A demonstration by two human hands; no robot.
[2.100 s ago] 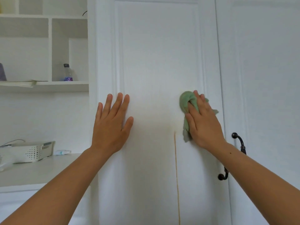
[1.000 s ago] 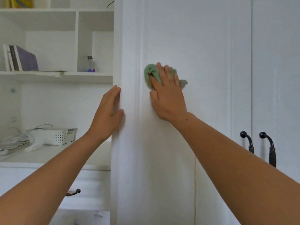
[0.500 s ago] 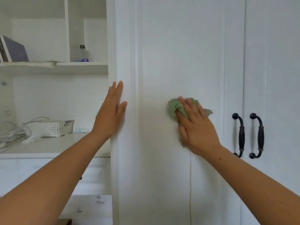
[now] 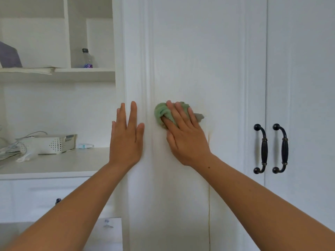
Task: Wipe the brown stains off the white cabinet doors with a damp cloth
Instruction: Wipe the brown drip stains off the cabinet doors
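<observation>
A tall white cabinet door (image 4: 195,51) fills the middle of the view. My right hand (image 4: 184,136) presses a bunched green cloth (image 4: 162,113) flat against the door panel, fingers straight over it. A thin brown streak (image 4: 209,205) runs down the door below and right of that hand, with a faint smear beside the wrist. My left hand (image 4: 126,138) lies flat with straight fingers on the door's left moulding.
Two black handles (image 4: 262,148) (image 4: 282,148) sit at the seam with the right door. To the left are open shelves with a bottle (image 4: 86,58) and a counter with a white basket (image 4: 52,144), cables and a small tube.
My right hand slid the cloth leftward across the panel, away from the streak. My left hand shifted right and lies flatter on the moulding. The view moved in closer.
</observation>
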